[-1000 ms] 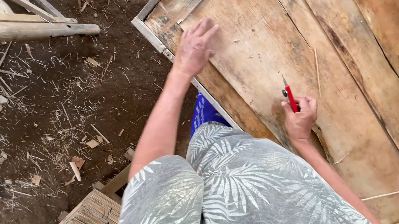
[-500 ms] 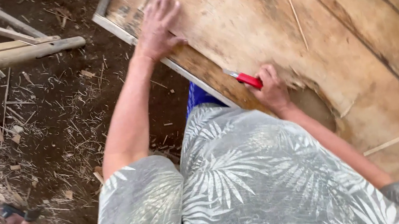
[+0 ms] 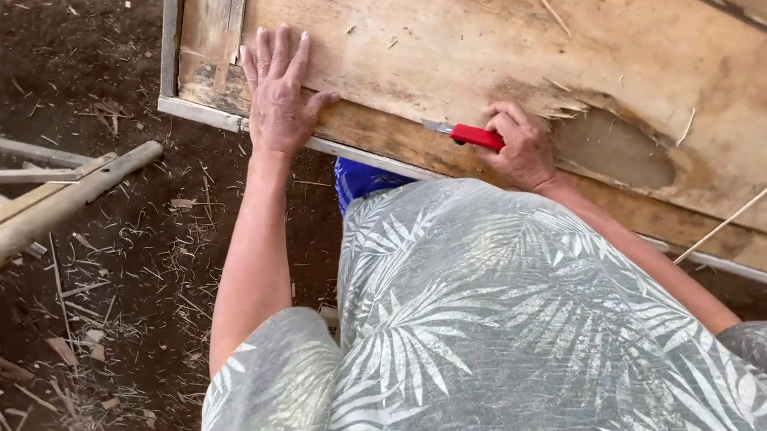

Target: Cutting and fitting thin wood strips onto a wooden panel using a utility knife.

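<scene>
The right hand (image 3: 521,146) is closed in a fist around a red knife (image 3: 472,136), its short blade pointing left along the near edge of the wooden board (image 3: 496,23). The left hand (image 3: 276,91) holds nothing: it lies flat and open, fingers spread, pressed palm-down on the board near its left corner, a posture that steadies the panel against the pull of the blade.

The board is the largest item, a worn sheet with a pale metal strip (image 3: 202,114) along its near and left edges. It lies across the upper part of the view, tilted down to the right. A dark oval gouge (image 3: 617,150) with a splintered rim sits just right of the knife hand. The blade tip appears to touch the board at the edge, though the contact point is too small to confirm.

Below the board the ground (image 3: 111,242) is dark soil strewn with shavings. Rough wooden poles (image 3: 37,212) lie at the left. A thin stick (image 3: 756,194) crosses the board's right end. A blue item (image 3: 359,177) shows beneath the board edge, between the forearms.
</scene>
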